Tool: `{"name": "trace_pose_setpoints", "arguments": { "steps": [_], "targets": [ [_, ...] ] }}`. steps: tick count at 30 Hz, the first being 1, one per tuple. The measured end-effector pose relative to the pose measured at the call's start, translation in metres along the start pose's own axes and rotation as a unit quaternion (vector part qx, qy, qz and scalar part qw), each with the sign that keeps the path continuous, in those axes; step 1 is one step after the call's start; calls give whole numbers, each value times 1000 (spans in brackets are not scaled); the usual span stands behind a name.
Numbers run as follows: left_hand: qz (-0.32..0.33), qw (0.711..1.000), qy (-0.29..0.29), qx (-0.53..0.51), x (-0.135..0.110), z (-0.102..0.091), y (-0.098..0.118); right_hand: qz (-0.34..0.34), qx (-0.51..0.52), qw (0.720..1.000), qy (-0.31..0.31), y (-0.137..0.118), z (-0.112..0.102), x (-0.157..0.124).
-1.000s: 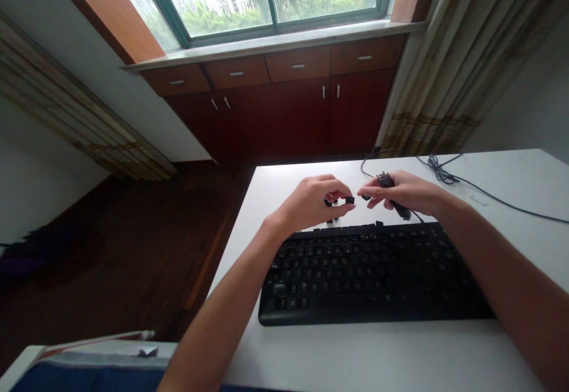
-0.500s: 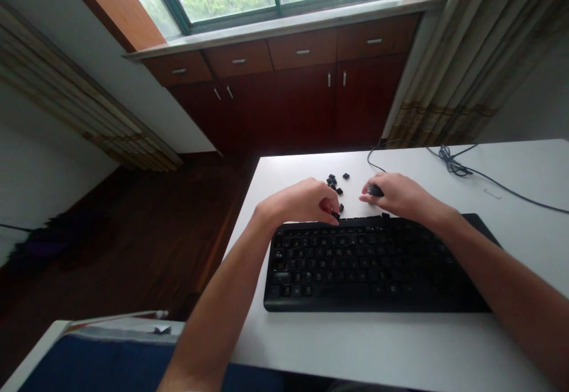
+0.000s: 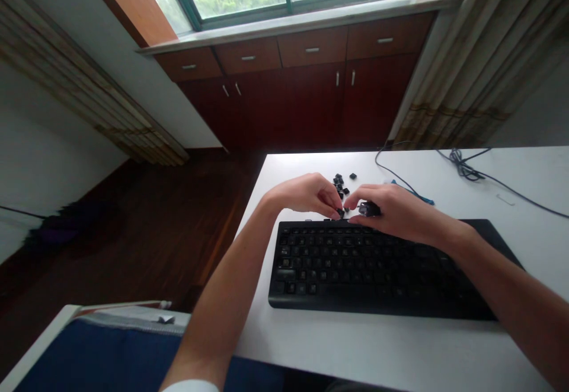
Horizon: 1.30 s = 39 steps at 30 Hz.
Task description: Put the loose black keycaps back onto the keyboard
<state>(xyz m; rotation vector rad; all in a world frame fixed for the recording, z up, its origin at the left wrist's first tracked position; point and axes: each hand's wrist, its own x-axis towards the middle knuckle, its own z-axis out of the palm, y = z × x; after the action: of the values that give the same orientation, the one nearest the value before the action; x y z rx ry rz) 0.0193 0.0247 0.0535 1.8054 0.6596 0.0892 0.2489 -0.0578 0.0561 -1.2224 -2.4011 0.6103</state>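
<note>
A black keyboard (image 3: pixel 338 261) lies across the white table, its keys partly shadowed. At its back edge my left hand (image 3: pixel 317 195) is closed, thumb and fingertips pinching a small black keycap (image 3: pixel 340 213). Opposite it, my right hand (image 3: pixel 391 207) curls around a small dark tool (image 3: pixel 368 209) with a thin front end, pointing toward the left fingertips. Its exact kind is hard to make out. Several loose black keycaps (image 3: pixel 339 181) sit in a cluster just behind the left hand, and a single keycap (image 3: pixel 352 176) lies apart from them.
A thin cable (image 3: pixel 386 164) runs over the table's back edge to something slim and blue (image 3: pixel 427 201) behind my right hand. Farther right lie a bundled black cord (image 3: pixel 464 169) and a bent wire (image 3: pixel 505 200). A blue-covered chair (image 3: pixel 111 356) stands at lower left.
My right hand has moved left and nearer, bringing the dark tool close to my left fingertips. The blue thing behind it has come into sight. The view has shifted slightly.
</note>
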Motion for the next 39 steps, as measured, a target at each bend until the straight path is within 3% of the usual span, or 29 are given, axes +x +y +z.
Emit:
{"name": "trace_pose_setpoints", "arguments": {
  "steps": [16, 21, 26, 32, 39],
  "targets": [
    [36, 998, -35, -43, -6, 1, 12, -36, 9, 999, -14, -7, -3, -1],
    [57, 998, -15, -18, -7, 0, 14, -14, -11, 999, 45, -7, 1, -2],
    [76, 993, -25, -91, -7, 1, 16, -37, -22, 996, 78, -10, -1, -3],
    [64, 987, -35, -146, -6, 0, 11, -116, 46, 992, 26, -11, -13, -6],
    [66, 983, -37, -169, -4, 3, 13, -112, 14, 993, 39, -11, -12, -8]
  ]
}}
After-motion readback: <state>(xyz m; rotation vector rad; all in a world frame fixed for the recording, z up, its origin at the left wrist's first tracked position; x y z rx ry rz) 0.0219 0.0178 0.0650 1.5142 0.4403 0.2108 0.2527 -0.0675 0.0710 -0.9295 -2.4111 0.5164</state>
